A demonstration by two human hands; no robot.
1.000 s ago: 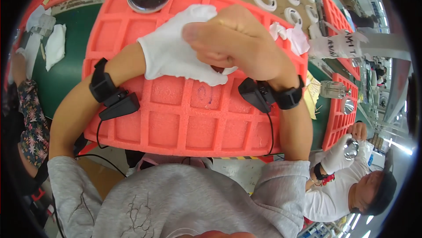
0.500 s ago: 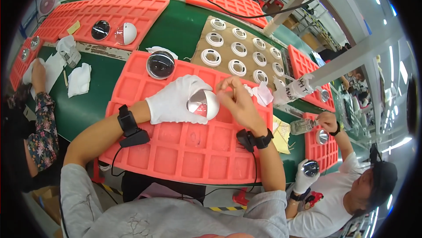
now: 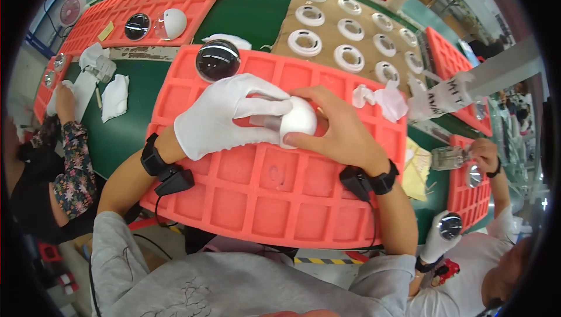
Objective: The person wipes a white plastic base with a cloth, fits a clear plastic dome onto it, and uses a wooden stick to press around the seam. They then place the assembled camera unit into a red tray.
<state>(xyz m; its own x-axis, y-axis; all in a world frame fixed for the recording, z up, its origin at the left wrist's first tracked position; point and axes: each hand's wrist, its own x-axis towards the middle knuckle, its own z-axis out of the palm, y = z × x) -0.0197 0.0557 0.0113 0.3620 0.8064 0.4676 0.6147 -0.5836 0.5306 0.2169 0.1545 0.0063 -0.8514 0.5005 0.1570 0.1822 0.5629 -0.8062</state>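
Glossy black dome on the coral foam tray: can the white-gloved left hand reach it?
Probably yes: the black dome sits beyond the left hand, nothing visible between, though that hand holds a rounded white piece.

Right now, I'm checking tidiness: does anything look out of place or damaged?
Crumpled, tissue-like white scraps lie loose at the far right corner of the red foam compartment tray, breaking its neat grid. The pale strip edging the green tabletop looks chipped. The held smooth white dome looks undamaged where visible.

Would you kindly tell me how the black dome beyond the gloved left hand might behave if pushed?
The black dome might rock or roll, given its rounded shape. Its glossy surface could feel slippery. The tray beneath has ribs that may hinder sliding.
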